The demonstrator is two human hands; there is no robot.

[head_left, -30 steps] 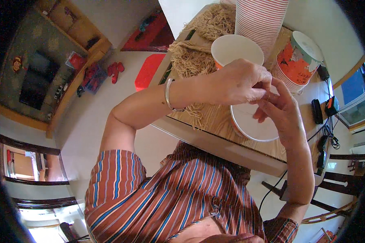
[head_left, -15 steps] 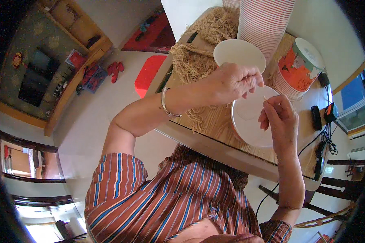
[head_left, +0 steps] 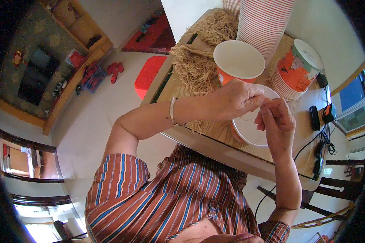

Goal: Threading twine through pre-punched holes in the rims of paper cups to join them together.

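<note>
Person is wearing a brown striped shirt (head_left: 178, 190) and working both hands over the worktop (head_left: 217, 130).

Left hand (head_left: 241, 97) is reaching in from the left, metal bangle (head_left: 172, 111) sitting near its wrist. Fingers are curling in, tips pinching together. Right hand (head_left: 278, 121) is coming up opposite, thumb and forefinger closing together. The two sets of fingertips are meeting; can't tell what, if anything, is sitting between them.

White-lined paper tub (head_left: 247, 131) is standing open right under the hands, near the worktop's front edge; right hand is covering part of its mouth.

Second open tub (head_left: 239, 60), orange outside, is standing just behind the left hand. Tan stringy bundles (head_left: 194, 67) are lying left of it, loose strands trailing toward the front edge; more are heaping up further back.

Tall stack of nested tubs (head_left: 265, 28) is rising behind the second tub. Shorter base-up stack (head_left: 298, 71), orange and green, is standing to the right. Black adapter (head_left: 329, 112) and coiled cables (head_left: 328, 141) are lying past that.

Off the worktop: dark wooden chair (head_left: 340, 184) is standing right, red stool (head_left: 149, 75) left. Red slippers (head_left: 115, 71) are lying on the floor beyond, near a blue crate (head_left: 95, 77).
</note>
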